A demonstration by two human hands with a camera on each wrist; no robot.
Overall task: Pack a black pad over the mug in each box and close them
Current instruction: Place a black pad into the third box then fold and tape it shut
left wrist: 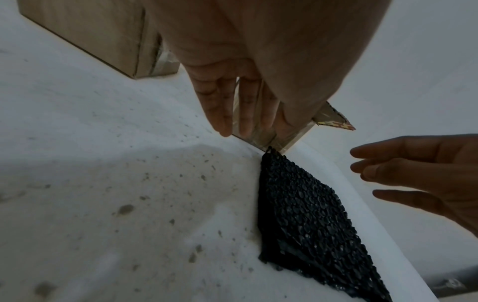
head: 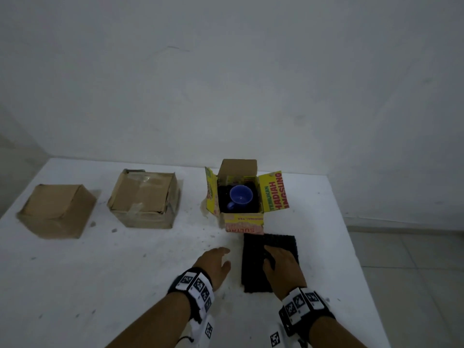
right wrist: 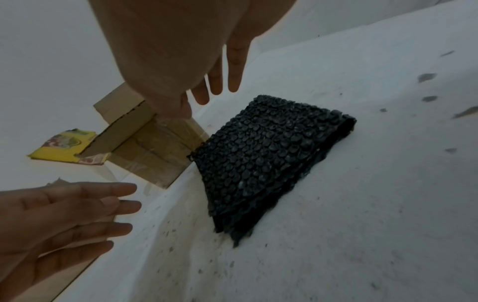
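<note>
One open box [head: 239, 197] left, blue mug [head: 240, 195] showing. Right hand [head: 281, 262] hovering over black pad [head: 278, 243], left hand [head: 216, 262] beside, both grips wide, holding nothing. Advising: pinching near edge, peeling single layer.

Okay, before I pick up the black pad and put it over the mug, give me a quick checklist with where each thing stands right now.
1. Open box flaps clear of the opening: ok, all folded outward.
2. Blue mug seated in the box: ok, upright, mouth up.
3. Black pad within reach: ok, on the table just in front of the open box.
4. Right hand grip on the pad: not ok, fingers spread above it, nothing pinched yet.
5. Left hand free to help: ok, open beside the pad.
6. Other two boxes closed: ok, flaps down; whether they hold pads, cannot tell.
</note>
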